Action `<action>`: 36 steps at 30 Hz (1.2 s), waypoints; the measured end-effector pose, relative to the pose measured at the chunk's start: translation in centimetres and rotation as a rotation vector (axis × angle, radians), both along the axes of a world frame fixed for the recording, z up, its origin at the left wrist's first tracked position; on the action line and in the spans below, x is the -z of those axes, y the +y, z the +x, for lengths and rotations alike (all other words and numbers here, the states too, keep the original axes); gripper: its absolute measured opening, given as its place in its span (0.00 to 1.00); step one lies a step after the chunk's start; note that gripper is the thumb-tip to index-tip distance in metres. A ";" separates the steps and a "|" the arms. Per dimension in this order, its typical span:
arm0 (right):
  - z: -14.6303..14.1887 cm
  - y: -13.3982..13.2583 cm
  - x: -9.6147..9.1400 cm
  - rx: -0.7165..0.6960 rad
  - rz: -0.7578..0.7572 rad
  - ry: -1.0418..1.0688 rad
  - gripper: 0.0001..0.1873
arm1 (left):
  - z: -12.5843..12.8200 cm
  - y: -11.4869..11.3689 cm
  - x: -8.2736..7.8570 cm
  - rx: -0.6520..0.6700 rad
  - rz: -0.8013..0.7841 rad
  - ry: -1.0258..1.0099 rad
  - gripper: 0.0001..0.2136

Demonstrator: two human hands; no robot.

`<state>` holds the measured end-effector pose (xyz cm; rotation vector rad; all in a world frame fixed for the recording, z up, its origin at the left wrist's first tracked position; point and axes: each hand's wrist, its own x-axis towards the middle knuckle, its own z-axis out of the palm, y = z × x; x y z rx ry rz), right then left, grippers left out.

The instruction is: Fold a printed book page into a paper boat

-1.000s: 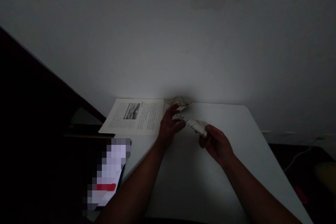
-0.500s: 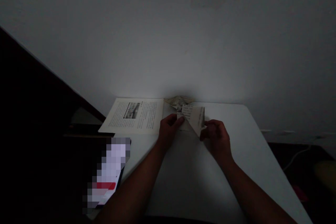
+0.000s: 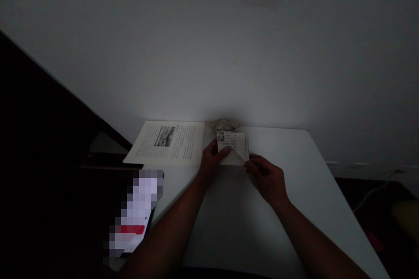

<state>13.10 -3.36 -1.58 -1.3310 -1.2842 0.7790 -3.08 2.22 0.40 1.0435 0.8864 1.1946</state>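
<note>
Between my hands is a folded sheet of printed paper (image 3: 240,144), with a diagonal flap edge across its lower part. My left hand (image 3: 212,159) grips its left side, the thumb pressed on the front and the other fingers behind. At the lower right corner my right hand (image 3: 266,176) pinches the paper between thumb and fingers. Just behind it, against the wall, rests a folded paper shape (image 3: 224,125) with pointed ends, made of similar paper.
A flat printed page (image 3: 186,139) with a dark picture lies at the table's back left. Near the left edge is a phone (image 3: 139,209) with a lit, pixelated screen. The white table (image 3: 314,183) meets the wall (image 3: 196,52). A pale cable (image 3: 373,192) hangs at right.
The lower right corner of the paper has been brought left and flattened, and my right hand has moved slightly left with it. My left hand keeps its hold.
</note>
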 end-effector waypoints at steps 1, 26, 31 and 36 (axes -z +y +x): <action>0.0 0.0 0.0 -0.006 -0.014 -0.007 0.10 | 0.0 0.0 -0.2 -0.005 0.003 -0.002 0.19; 0.1 0.4 0.0 -0.064 -0.028 -0.036 0.07 | 0.1 -0.2 -0.5 -0.111 -0.129 0.079 0.18; 0.4 0.4 -0.2 -0.064 -0.117 0.053 0.09 | 0.2 -0.2 -0.4 0.021 -0.025 -0.060 0.23; 0.5 0.9 0.6 -0.026 -0.197 0.391 0.13 | 0.5 -0.5 0.5 0.205 0.156 -0.123 0.39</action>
